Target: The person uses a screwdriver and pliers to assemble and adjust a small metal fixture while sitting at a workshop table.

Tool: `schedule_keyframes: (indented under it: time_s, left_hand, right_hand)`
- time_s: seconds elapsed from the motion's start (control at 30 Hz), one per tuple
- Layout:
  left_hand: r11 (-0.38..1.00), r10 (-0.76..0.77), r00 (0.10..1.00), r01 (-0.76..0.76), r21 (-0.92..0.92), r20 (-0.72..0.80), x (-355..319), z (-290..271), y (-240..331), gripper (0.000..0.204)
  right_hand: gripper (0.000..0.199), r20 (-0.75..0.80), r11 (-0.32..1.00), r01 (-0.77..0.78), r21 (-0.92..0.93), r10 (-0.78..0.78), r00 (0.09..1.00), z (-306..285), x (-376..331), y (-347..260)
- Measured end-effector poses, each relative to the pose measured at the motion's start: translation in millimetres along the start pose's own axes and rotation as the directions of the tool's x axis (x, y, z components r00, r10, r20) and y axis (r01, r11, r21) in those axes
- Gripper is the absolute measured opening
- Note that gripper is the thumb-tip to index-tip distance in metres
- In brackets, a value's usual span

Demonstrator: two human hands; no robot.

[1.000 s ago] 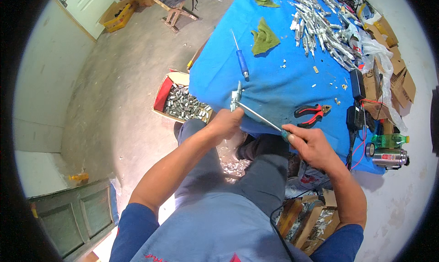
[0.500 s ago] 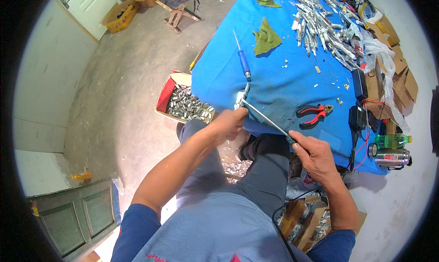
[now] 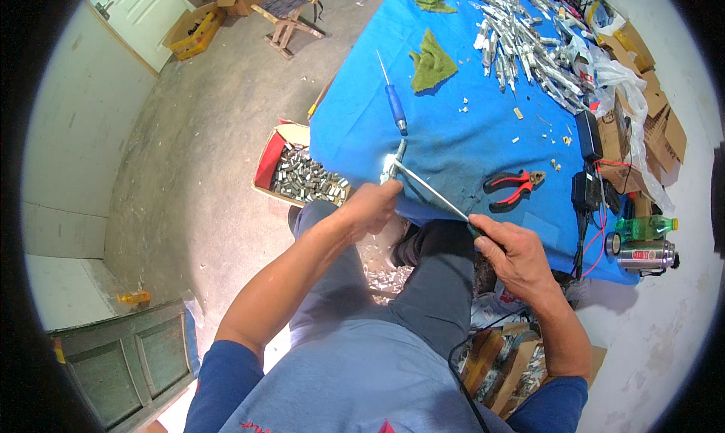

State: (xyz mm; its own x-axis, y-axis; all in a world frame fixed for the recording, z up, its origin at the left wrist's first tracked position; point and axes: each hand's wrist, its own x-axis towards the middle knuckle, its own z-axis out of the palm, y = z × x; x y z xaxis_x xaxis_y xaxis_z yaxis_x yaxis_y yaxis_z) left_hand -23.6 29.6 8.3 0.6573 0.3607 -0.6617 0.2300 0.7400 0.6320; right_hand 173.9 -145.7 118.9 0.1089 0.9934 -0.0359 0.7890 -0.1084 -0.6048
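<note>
Near the table's front edge, my left hand [image 3: 372, 206] is closed around the lower end of a narrow whitish-silver piece [image 3: 388, 168], whose exact kind I cannot make out. My right hand [image 3: 515, 253] grips the dark handle of a screwdriver [image 3: 434, 191]. Its long metal shaft slants up and left, and the tip meets the silver piece just above my left fingers. Beyond the piece, a second screwdriver with a blue handle [image 3: 395, 108] lies on the blue cloth [image 3: 453, 146]. Red-and-black pliers [image 3: 515, 190] rest on the cloth right of the shaft.
Many similar silvery pieces [image 3: 521, 47] are heaped at the table's far right. Two green rags [image 3: 433, 64] lie nearer. A red-sided box [image 3: 266, 159] of small metal parts stands left of the table. Black adapters [image 3: 585, 191], a green bottle [image 3: 646, 227] and a steel flask [image 3: 646, 256] line the right edge.
The whole view has shifted slightly, so things on the table appear a little further left. Both hands keep their grips, and the screwdriver tip stays at the silver piece.
</note>
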Motion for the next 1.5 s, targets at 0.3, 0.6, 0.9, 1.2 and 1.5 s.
schedule_keyframes:
  time_s: [0.3,0.6,0.9,1.2,1.5]
  left_hand:
    - [1.0,0.014,1.0,-0.014,0.008,-0.026,1.1,1.0,0.5,0.045]
    - [0.997,0.05,0.995,-0.046,0.055,-0.083,0.3,9.2,2.1,0.043]
    - [0.998,0.023,0.987,-0.012,0.064,-0.162,1.9,13.0,4.3,0.041]
    - [0.997,0.034,0.986,-0.024,0.067,-0.164,-1.2,13.3,3.1,0.044]
    - [0.999,0.002,0.994,0.004,0.054,-0.107,0.0,8.7,3.3,0.044]
  right_hand:
    - [0.031,-0.013,1.0,0.01,0.003,-0.01,1.0,0.3,1.3,-1.1]
    - [0.029,-0.001,0.983,0.013,-0.184,-0.014,1.0,-3.1,7.3,-11.3]
    - [0.036,0.42,0.54,-0.562,0.626,0.373,0.827,12.1,6.3,15.1]
    - [0.029,-0.221,0.99,0.007,-0.143,-0.038,0.974,38.6,-10.4,4.5]
    - [0.031,-0.067,0.972,0.114,-0.206,-0.13,0.989,1.4,6.1,8.9]
